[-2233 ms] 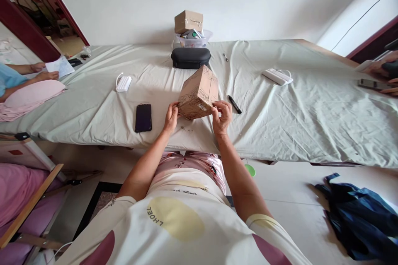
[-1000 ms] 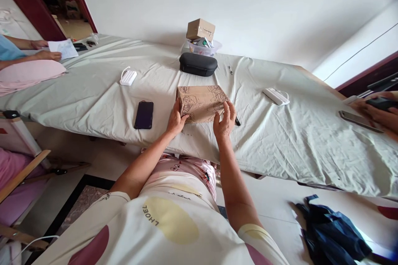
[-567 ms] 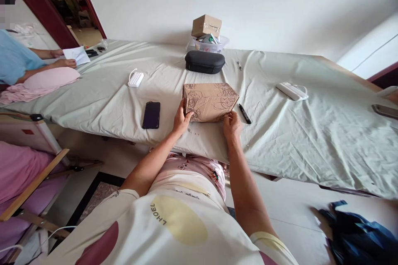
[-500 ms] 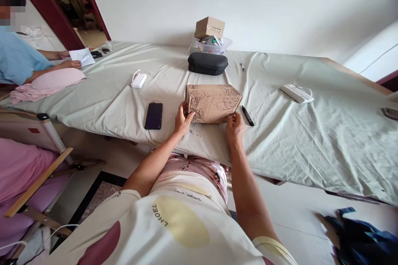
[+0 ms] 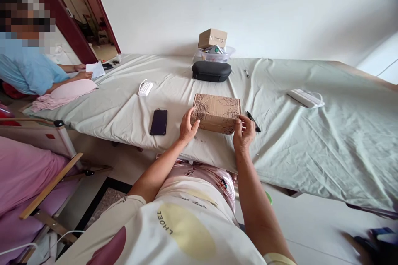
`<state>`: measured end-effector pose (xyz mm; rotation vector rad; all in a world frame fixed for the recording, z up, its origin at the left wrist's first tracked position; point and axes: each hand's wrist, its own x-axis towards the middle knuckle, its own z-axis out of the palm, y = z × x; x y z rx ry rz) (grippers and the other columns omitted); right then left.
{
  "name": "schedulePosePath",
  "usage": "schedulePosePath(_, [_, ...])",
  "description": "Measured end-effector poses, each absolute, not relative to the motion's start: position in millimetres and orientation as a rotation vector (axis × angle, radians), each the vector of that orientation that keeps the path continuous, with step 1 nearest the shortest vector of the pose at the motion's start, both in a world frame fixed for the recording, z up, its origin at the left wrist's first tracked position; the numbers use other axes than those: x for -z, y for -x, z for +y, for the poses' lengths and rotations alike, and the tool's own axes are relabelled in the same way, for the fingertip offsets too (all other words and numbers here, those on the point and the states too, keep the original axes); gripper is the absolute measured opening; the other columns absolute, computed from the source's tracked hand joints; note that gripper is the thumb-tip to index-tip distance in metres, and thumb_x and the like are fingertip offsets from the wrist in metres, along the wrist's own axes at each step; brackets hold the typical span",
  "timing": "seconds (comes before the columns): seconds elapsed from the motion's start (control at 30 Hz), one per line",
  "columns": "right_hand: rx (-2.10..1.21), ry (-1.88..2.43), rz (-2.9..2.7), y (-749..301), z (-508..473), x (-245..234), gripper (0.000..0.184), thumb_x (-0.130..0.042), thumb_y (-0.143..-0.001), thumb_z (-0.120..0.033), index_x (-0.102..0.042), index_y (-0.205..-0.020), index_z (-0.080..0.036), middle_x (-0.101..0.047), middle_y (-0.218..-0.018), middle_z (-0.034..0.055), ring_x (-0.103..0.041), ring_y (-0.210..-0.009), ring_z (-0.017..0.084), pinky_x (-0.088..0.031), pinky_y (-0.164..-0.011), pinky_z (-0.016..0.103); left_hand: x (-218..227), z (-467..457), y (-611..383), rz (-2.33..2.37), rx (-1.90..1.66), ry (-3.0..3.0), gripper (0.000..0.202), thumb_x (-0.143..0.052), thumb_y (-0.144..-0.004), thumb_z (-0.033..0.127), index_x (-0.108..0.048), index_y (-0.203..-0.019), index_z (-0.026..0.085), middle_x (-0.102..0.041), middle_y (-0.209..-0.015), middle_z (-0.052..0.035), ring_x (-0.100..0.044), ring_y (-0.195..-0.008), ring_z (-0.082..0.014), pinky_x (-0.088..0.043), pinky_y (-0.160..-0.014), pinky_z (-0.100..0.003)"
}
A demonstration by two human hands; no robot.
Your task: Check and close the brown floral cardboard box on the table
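Observation:
A brown cardboard box (image 5: 216,112) with dark scribbled swirls on its faces is in front of me, near the front edge of the cloth-covered table (image 5: 280,145). My left hand (image 5: 188,126) grips its left end, thumb on the near face. At the right end my right hand (image 5: 244,132) holds the near corner between thumb and fingers. A black marker (image 5: 254,121) lies just beyond my right hand, partly behind the fingers. To the left of my left hand a dark phone (image 5: 158,122) lies flat.
Behind the box sit a black zip case (image 5: 211,71) and a plastic bin (image 5: 214,54) topped by a small carton (image 5: 213,38). White power banks (image 5: 145,88) lie left and right; a pen (image 5: 246,73) is farther back. At left a person in blue (image 5: 34,66) holds paper (image 5: 95,69).
The box has tipped, so its top and near face now both show, with both hands still on it. My view has shifted, moving the scene slightly right and down.

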<state>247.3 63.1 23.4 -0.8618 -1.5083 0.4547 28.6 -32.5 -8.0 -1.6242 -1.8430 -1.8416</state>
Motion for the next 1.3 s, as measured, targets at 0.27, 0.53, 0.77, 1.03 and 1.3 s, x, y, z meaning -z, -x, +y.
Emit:
schedulePosePath(0.27, [-0.536, 0.833, -1.487, -246.5, 65.7, -20.6, 0.039, -0.058, -0.097, -0.056, -0.071, -0.113, -0.024, -0.067, -0.103, 0.0052, -0.066, -0.089, 0.019, -0.056, -0.074, 0.033, 8.2, -33.4, -26.7, -1.833, 1.714, 1.774, 0.068, -0.054, -0.103, 0.05, -0.032, -0.163, 0.025, -0.05, -0.162, -0.0147, -0.043, -0.156, -0.028, -0.033, -0.132, -0.05])
schedulePosePath(0.53, [-0.55, 0.83, -1.502, -248.0, 64.0, -22.7, 0.039, -0.057, -0.098, -0.056, -0.071, -0.114, -0.023, -0.068, -0.106, 0.0062, -0.066, -0.088, 0.019, -0.057, -0.075, 0.033, 5.7, -34.5, -27.0, -1.869, 1.746, 1.775, 0.063, -0.056, -0.1, 0.032, -0.037, -0.159, 0.024, -0.052, -0.161, -0.0142, -0.046, -0.154, -0.0271, -0.034, -0.132, -0.049])
schedulePosePath(0.77, [-0.563, 0.822, -1.501, -248.6, 63.2, -24.1, 0.039, -0.058, -0.097, -0.057, -0.07, -0.113, -0.023, -0.068, -0.106, 0.0064, -0.065, -0.087, 0.019, -0.057, -0.074, 0.034, 1.5, -38.6, -29.4, -1.915, 1.769, 1.769, 0.064, -0.057, -0.098, 0.026, -0.038, -0.159, 0.024, -0.05, -0.164, -0.014, -0.046, -0.154, -0.027, -0.033, -0.132, -0.049])
schedulePosePath(1.03, [-0.572, 0.819, -1.505, -249.6, 63.3, -24.7, 0.04, -0.057, -0.097, -0.056, -0.071, -0.113, -0.022, -0.066, -0.102, 0.0061, -0.064, -0.084, 0.018, -0.056, -0.069, 0.032, 4.2, -37.4, -30.1, -1.881, 1.778, 1.746, 0.064, -0.056, -0.095, 0.022, -0.04, -0.157, 0.023, -0.053, -0.161, -0.014, -0.047, -0.153, -0.0265, -0.035, -0.131, -0.049])
schedulePosePath(1.3, [-0.585, 0.82, -1.5, -249.5, 63.9, -24.0, 0.04, -0.058, -0.097, -0.056, -0.071, -0.114, -0.023, -0.066, -0.102, 0.0059, -0.064, -0.083, 0.018, -0.056, -0.069, 0.032, 4.3, -37.5, -29.9, -1.888, 1.775, 1.759, 0.063, -0.056, -0.098, 0.027, -0.039, -0.159, 0.024, -0.052, -0.162, -0.014, -0.045, -0.155, -0.0272, -0.034, -0.132, -0.049])
